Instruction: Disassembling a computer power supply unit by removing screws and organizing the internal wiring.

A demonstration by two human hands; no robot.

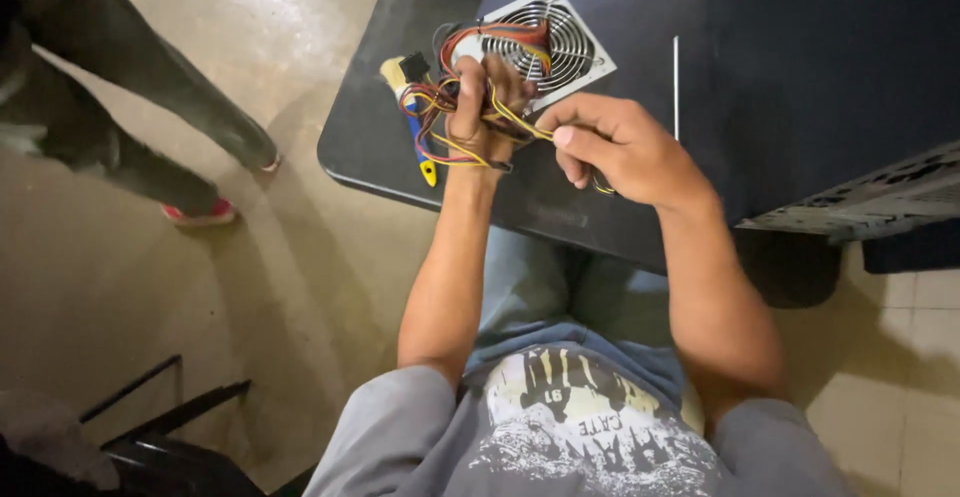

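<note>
at far left i see another person's legs [150, 107] on the floor. my left hand [487, 107] is closed around the bundle of coloured wires [440, 107] over the dark table [640, 17], just before the power supply's fan grille [555, 42]. my right hand [625, 147] pinches a yellow wire [520, 122].

A small computer-repair workshop, by the look of it. A dark bench [640, 17] carries a power supply [548, 42] with its fan grille up at 12 o'clock and a tangle of coloured wires [445, 107]. An open metal case [870, 197] sits at 3 o'clock. The floor [200, 287] is bare, stained concrete.
</note>
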